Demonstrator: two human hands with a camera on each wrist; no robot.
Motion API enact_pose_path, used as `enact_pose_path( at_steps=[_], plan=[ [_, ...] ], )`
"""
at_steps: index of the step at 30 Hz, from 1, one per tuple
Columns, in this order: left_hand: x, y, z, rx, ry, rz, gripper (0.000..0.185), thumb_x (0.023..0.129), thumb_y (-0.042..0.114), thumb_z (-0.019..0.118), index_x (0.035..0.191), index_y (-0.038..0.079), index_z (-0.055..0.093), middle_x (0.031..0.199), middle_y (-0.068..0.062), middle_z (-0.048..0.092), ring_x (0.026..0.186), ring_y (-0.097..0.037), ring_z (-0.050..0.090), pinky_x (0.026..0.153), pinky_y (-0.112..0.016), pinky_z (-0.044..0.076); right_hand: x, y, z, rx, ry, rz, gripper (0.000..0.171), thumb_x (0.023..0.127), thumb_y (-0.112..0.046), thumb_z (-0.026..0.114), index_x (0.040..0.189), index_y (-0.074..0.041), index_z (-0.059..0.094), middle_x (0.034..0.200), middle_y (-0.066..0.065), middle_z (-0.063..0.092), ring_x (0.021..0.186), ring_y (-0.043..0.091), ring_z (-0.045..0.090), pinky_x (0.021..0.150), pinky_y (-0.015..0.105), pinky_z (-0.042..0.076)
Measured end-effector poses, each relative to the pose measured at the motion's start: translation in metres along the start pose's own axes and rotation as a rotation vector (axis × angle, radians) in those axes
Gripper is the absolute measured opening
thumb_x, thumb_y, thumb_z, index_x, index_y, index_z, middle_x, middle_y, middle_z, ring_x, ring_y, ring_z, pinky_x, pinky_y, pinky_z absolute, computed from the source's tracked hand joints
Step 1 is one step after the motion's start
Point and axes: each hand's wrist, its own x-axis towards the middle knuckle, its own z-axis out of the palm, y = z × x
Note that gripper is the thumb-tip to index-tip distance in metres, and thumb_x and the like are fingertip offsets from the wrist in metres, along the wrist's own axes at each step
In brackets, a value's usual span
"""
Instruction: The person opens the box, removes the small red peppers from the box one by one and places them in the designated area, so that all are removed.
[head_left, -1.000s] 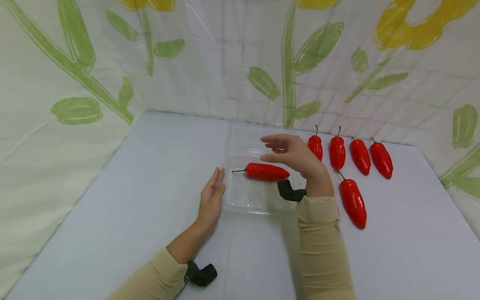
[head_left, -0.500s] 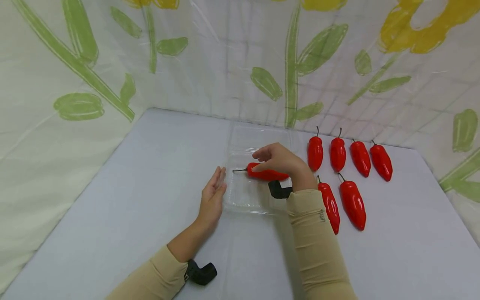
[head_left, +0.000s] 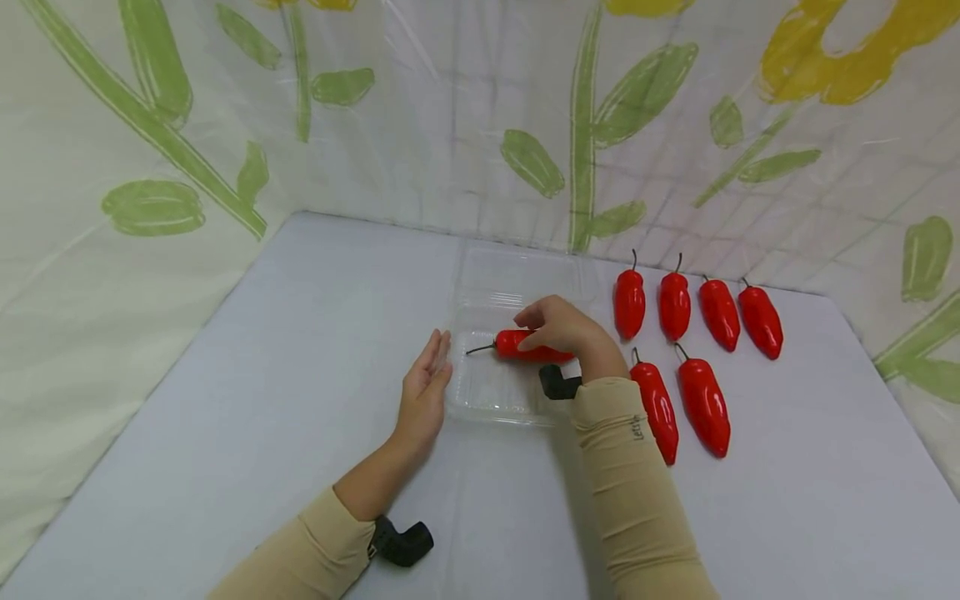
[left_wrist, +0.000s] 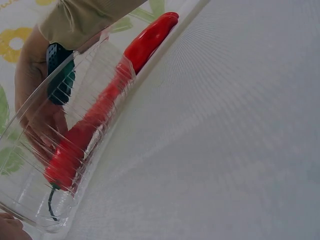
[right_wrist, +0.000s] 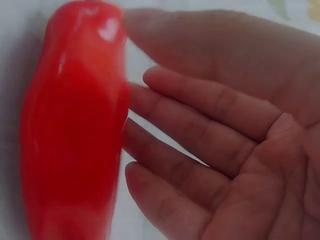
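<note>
A clear plastic clamshell tray (head_left: 487, 412) lies open on the grey table, its lid (head_left: 517, 271) folded back. One red pepper (head_left: 508, 343) lies inside it, stem pointing left. My right hand (head_left: 558, 327) is down on that pepper. In the right wrist view the fingers (right_wrist: 165, 125) curl against the side of the pepper (right_wrist: 75, 140), and the thumb reaches over its end. My left hand (head_left: 423, 392) rests with straight fingers against the tray's left wall. The left wrist view looks through the ribbed tray wall (left_wrist: 100, 65) at the pepper (left_wrist: 75, 145).
Several more red peppers lie on the table right of the tray: a back row (head_left: 675, 304) and two nearer ones (head_left: 702, 402) beside my right sleeve. Floral plastic sheeting (head_left: 375, 125) walls the table on three sides. Bare table surface (head_left: 300, 333) lies left of the tray.
My right hand came down from above the tray onto the pepper and its fingers closed round it. The pepper's stem end tipped slightly. The left hand stayed put.
</note>
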Motion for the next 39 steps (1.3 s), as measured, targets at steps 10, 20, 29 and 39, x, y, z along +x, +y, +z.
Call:
enact_pose_path(
  at_steps=[10,20,29,39],
  plan=[
    [0.002,0.003,-0.002,0.015,-0.001,0.01,0.053,0.098,0.002,0.034,0.147,-0.004,0.015,0.153,-0.014,0.023,0.143,-0.021,0.021,0.116,-0.034,0.019,0.003,0.01,0.001,-0.062,-0.003,0.047,0.042,0.082,-0.009,0.066,0.124,-0.01,0.06,0.12,0.01,0.059,0.112,0.027,0.049,0.099,0.043,0.044],
    [0.003,0.003,-0.003,-0.009,-0.018,0.013,0.053,0.098,0.003,0.033,0.147,-0.002,0.013,0.154,-0.012,0.021,0.144,-0.019,0.018,0.117,-0.033,0.017,0.007,0.013,0.003,-0.083,-0.036,0.037,0.041,0.08,-0.008,0.067,0.121,-0.009,0.059,0.12,0.011,0.057,0.112,0.027,0.047,0.1,0.042,0.042],
    [0.001,0.001,-0.003,0.003,-0.003,0.003,0.053,0.098,0.002,0.034,0.147,-0.003,0.015,0.154,-0.013,0.022,0.143,-0.02,0.019,0.117,-0.034,0.017,0.007,0.015,0.005,-0.133,-0.045,-0.029,0.037,0.082,-0.009,0.066,0.117,-0.01,0.056,0.124,0.014,0.054,0.114,0.028,0.046,0.097,0.043,0.044],
    [-0.001,-0.001,-0.001,0.022,-0.004,-0.008,0.053,0.098,0.003,0.033,0.148,-0.001,0.015,0.154,-0.011,0.024,0.143,-0.019,0.02,0.117,-0.035,0.017,-0.001,0.014,-0.004,-0.14,0.045,-0.038,0.048,0.086,-0.028,0.063,0.13,-0.017,0.048,0.127,0.011,0.052,0.115,0.028,0.045,0.093,0.041,0.048]
  ],
)
